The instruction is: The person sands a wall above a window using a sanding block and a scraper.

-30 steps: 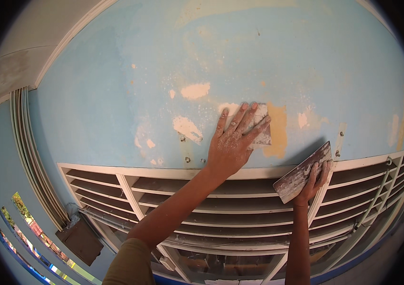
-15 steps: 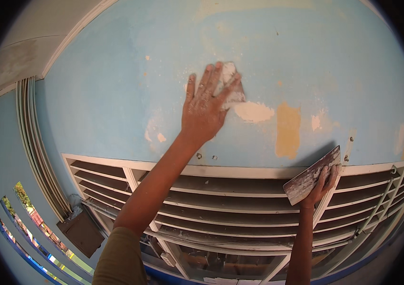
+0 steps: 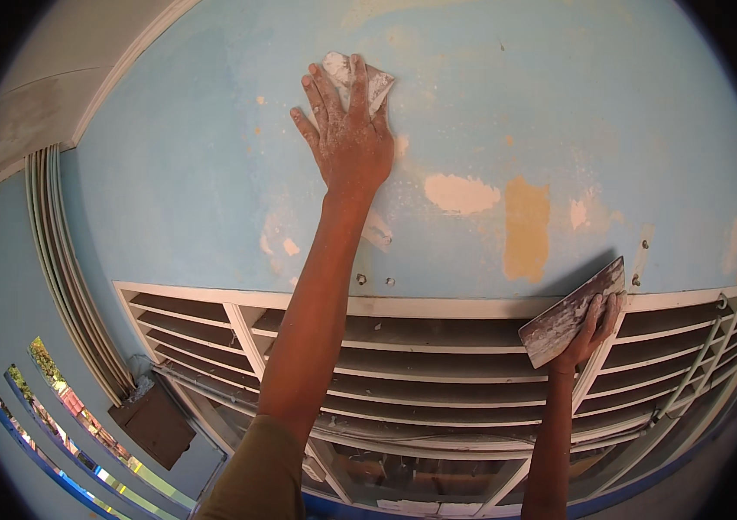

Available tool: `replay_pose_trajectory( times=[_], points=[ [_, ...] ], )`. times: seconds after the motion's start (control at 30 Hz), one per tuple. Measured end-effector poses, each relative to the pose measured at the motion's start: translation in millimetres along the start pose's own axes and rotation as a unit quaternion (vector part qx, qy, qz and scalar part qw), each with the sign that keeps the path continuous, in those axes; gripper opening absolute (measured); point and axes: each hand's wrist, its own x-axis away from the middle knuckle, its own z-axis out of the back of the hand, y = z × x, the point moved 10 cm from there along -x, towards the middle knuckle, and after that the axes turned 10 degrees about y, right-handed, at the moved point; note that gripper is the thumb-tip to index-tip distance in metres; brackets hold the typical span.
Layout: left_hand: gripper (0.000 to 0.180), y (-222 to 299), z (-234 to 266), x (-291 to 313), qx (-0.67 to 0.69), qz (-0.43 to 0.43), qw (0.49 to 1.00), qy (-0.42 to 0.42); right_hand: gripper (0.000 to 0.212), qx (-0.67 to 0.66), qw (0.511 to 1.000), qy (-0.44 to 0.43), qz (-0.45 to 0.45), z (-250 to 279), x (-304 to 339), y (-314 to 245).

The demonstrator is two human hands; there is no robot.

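Observation:
On the light blue wall, my left hand presses a thin, flat putty scraper smeared with white. The fingers lie spread over it, partly hiding it, and white powder marks their skin. Lower right, my right hand grips the lower edge of a dark rectangular putty board that is streaked white and held tilted near the wall. A pale filled patch and a yellowish patch show on the wall between the hands, with smaller whitish spots around.
White-framed louvred slats run under the wall. Pipes descend at the left to a brown box. Slanted wall openings are lower left. Bolts stick out above the frame, and a metal rail stands at right.
My left hand has slid up and to the left along the wall with the scraper, uncovering wall beside the pale patch. My right hand and the board have barely moved.

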Motion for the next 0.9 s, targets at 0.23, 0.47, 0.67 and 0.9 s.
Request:
replay_pose_trajectory(
  times=[0.23,0.47,0.67,0.9],
  points=[
    [0.087,146.7,2.9,128.5,0.153,-0.19,0.955,-0.167,0.046,0.017,1.0,0.007,-0.005,8.5,6.9,20.9],
    [0.084,149.2,-31.0,21.2,0.105,-0.106,0.988,-0.028,0.042,0.009,1.0,0.018,0.001,1.7,7.1,13.8],
    [0.092,228.7,-25.2,87.1,0.231,-0.322,0.907,-0.139,0.045,0.007,1.0,0.016,0.01,10.1,3.2,15.7],
    [0.078,260.8,-32.2,83.5,0.223,-0.325,0.91,-0.13,0.053,0.004,1.0,0.009,-0.001,6.6,5.6,12.3]
  ],
)
